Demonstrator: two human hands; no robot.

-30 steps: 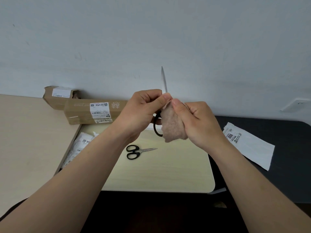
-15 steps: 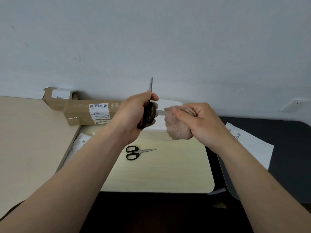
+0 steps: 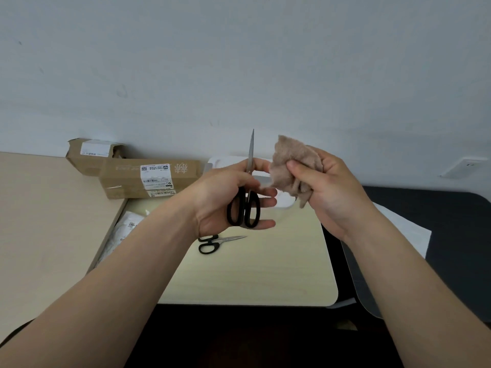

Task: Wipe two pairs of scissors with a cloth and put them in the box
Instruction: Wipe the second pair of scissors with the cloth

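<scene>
Upright scissors (image 3: 241,201); flat scissors (image 3: 212,243); bunched beige cloth (image 3: 289,166)

Scissors, two pairs: an upright pair (image 3: 245,205) and a flat pair (image 3: 212,243). Cloths, one: a tan cloth (image 3: 292,166). Cardboard boxes, two: a front cardboard box (image 3: 151,179) and a rear cardboard box (image 3: 87,155). White boxes, one: a white box (image 3: 228,161). Hands, two: left hand (image 3: 220,197), right hand (image 3: 329,195).

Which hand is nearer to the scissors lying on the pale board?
Left. The left hand, holding the other scissors, is just above the lying scissors. The right hand, gripping the cloth, is farther up and right.
</scene>
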